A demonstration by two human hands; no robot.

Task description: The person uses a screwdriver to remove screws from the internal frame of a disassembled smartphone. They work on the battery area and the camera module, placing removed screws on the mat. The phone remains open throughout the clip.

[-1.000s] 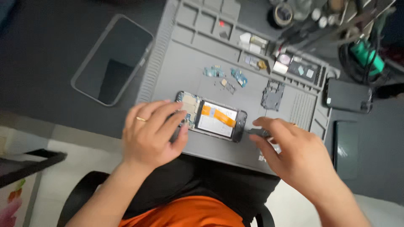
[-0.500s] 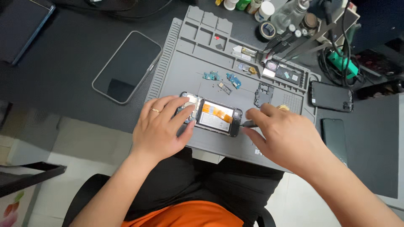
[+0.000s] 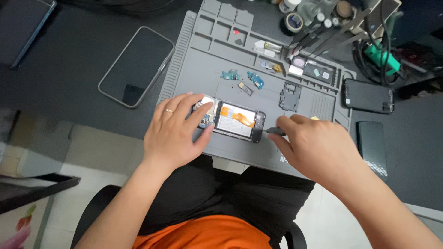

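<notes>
Left hand (image 3: 173,133) lies spread and flat over one end of the opened phone (image 3: 233,121), pinning it to the grey repair mat (image 3: 203,69) on the bench. From the head view I see my right hand (image 3: 318,145) pinched around a small dark tool (image 3: 273,131), its tip at the phone's other end. I judge disassembly well along (the back is off, the black frame piece (image 3: 290,96) and small blue boards (image 3: 255,79) lie apart), with the internals still to come out.

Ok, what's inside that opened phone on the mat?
Inside the opened phone, an orange flex ribbon crosses a pale battery. The left hand covers the phone's camera end, and the right hand holds a dark tool at its other end.
</notes>
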